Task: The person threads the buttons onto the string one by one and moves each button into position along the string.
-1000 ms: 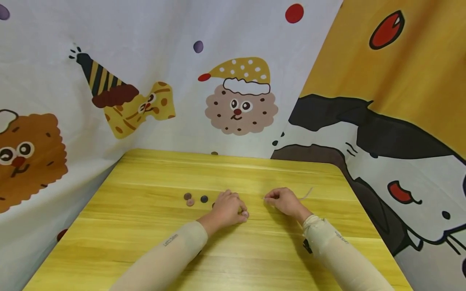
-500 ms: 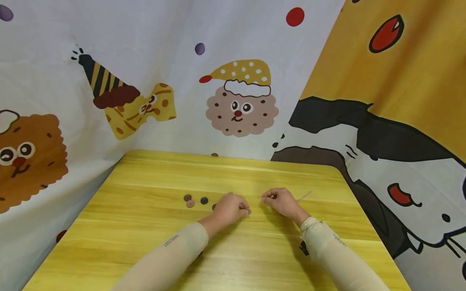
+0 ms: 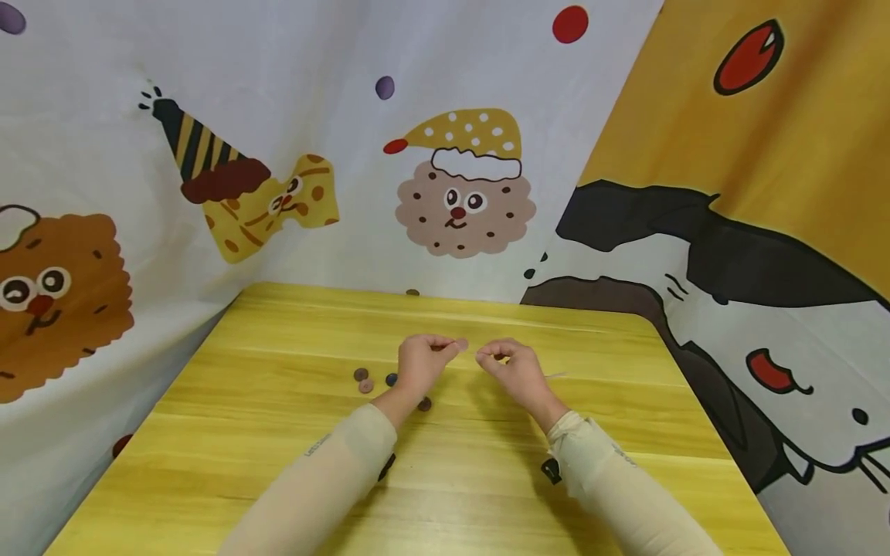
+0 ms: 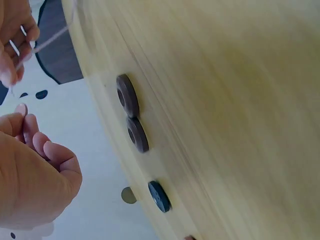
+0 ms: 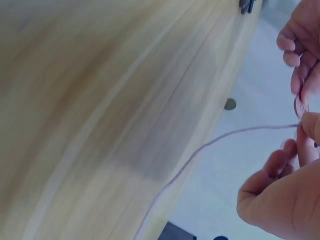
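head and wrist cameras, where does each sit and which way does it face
Head: worn on the head, facing forward and down at the table and patterned cloth; both sleeves, the left hand and the right hand show.
Left wrist: on that wrist, looking across the table past the buttons; left hand close, right hand beyond.
Right wrist: on that wrist, looking past the string; right hand close, left hand beyond.
The wrist views share both hands, string and table.

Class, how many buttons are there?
5: on the table, brown button beside pink button, blue button rightward, another brown button nearest; held button in left hand. More may be hidden.
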A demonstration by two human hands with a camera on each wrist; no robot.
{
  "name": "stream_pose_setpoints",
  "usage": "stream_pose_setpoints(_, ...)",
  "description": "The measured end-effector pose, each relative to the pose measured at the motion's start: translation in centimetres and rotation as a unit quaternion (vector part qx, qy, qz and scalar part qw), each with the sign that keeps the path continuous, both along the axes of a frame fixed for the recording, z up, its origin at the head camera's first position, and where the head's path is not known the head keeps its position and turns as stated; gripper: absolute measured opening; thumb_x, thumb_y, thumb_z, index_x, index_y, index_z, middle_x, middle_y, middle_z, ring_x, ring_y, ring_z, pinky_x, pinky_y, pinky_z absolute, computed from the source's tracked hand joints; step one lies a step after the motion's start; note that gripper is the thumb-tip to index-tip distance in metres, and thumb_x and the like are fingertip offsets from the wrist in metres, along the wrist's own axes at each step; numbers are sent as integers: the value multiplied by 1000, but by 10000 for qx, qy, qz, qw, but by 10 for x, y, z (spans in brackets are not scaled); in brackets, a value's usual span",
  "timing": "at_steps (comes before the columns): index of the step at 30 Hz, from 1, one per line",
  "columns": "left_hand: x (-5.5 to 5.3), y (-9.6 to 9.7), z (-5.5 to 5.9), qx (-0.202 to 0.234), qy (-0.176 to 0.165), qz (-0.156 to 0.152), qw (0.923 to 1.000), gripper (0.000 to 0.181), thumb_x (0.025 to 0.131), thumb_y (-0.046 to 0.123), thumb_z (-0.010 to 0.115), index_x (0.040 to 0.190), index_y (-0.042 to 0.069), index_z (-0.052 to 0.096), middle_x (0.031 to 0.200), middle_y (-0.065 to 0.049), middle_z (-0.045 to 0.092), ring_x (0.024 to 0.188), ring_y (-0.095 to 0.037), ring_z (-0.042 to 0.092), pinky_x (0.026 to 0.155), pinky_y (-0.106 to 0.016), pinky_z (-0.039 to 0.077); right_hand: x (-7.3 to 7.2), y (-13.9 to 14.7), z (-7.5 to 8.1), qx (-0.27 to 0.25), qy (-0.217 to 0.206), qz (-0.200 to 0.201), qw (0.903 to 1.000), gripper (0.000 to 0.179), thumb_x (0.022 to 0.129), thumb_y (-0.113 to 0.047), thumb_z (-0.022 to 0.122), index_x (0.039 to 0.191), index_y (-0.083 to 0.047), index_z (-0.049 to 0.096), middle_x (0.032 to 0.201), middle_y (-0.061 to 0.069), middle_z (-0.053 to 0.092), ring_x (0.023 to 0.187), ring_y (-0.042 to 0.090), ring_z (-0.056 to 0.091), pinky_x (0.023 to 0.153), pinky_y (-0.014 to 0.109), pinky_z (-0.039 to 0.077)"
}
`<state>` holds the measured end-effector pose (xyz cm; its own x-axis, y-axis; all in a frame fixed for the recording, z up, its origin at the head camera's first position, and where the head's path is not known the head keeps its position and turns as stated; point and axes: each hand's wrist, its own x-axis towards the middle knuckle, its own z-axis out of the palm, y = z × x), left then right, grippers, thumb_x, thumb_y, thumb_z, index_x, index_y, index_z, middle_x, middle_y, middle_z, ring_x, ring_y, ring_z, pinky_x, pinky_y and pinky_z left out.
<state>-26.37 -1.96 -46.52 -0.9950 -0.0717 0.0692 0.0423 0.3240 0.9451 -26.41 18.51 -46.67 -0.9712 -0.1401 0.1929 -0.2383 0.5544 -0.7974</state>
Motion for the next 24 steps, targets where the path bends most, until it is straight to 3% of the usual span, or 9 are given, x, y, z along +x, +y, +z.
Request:
stream_pose_setpoints(5,1,4,1,305,-32,215,9993,23,95,38,84,99,16,86,106,-5,83,94,-19,77,78,-35,63,1,-12,0,-192,431,-223,9986,11,100,-25,78,100,-15,83,115,6,75,105,21,64,93,39,51)
stream_pose_setpoints(11,2,7,3,514,-161,454,9975,25,93,41,85,98,16,86,104,-4,83,94,-19,77,83,-39,64,4,-21,0,-216,820,-529,9950,11,98,-21,81,99,-10,83,117,8,75,107,25,66,94,47,56)
stream_pose_setpoints(16,5,10,6,634,-251,503,9964,28,92,44,85,99,17,86,105,-3,82,99,-22,75,88,-43,63,5,-24,1,-189,1077,-678,9917,12,98,-20,81,98,-8,83,116,7,74,108,25,68,94,41,56)
stream_pose_setpoints(24,7,13,8,711,-304,573,9954,30,91,45,86,98,16,86,106,-4,82,101,-23,75,88,-43,63,4,-26,-3,-188,1556,-691,9852,8,96,-15,82,95,-7,83,111,9,75,104,26,70,91,52,59)
